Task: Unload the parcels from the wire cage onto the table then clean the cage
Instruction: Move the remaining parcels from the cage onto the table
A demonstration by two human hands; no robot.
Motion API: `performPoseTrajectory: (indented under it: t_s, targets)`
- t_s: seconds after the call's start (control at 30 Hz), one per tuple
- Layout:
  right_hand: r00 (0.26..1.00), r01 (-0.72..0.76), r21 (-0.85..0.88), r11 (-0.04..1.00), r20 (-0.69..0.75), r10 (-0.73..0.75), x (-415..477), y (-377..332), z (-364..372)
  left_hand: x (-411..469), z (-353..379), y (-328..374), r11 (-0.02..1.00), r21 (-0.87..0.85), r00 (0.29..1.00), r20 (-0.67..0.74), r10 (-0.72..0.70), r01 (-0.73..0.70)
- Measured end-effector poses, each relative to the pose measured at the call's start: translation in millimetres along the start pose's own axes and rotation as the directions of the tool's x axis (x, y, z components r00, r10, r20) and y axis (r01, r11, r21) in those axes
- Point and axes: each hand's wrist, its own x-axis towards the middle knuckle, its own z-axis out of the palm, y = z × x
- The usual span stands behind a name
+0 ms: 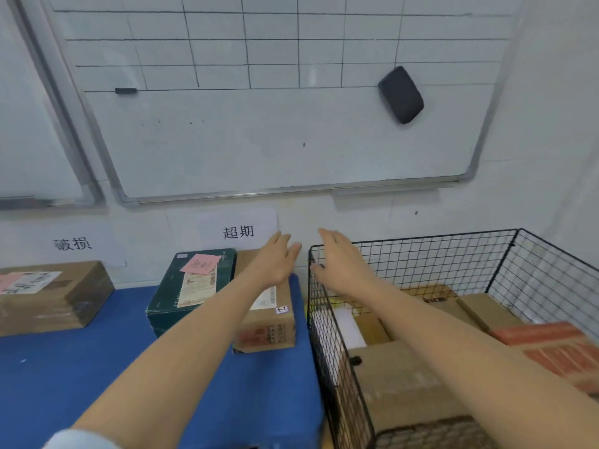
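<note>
Wire cage (437, 260) of thin black mesh, open at the top, fills the lower right of the frame, just beside the right end of the blue-covered bench (97, 367). We see several parcels inside it: a large plain brown carton (398, 384) nearest us, a box printed in red (551, 348) at the right edge, a smaller brown box (486, 309) behind that, and a white item (348, 325) against the cage's left wall.

Three parcels sit on the bench. A dark green box (181, 293) in the middle carries a shipping label and a pink note (199, 263). A taped brown box (269, 332) stands just beside it on the right. A flat brown box (55, 296) with a label lies well apart at the left edge.

Our bare arms stretch forward. Our left hand (275, 264) is over the far end of the taped brown box, fingers straight and gripping nothing; we cannot tell whether the palm touches the box. Our right hand (340, 264) is over the cage's far left corner, fingers straight and empty, with the thumb close to the rim. The hands are apart.

On the wall, a whiteboard (259, 131) with a drawn grid fills the upper frame, with a black eraser (401, 94) stuck at its right. Two paper signs (238, 231) with Chinese characters hang below it.
</note>
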Motion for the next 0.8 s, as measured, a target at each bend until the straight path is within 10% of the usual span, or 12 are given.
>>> performPoseTrajectory:
  t_s: [0.57,0.8]
  targets:
    - [0.979,0.022,-0.089,0.996,0.204,-0.003,-57,194,-51,1,131,141,0.965,0.214,0.961,0.199,-0.193,0.149]
    - [0.917,0.086,-0.098,0.991,0.397,-0.041,-83,228,-37,-34,149,121,0.819,0.430,0.766,0.349,-0.539,0.380]
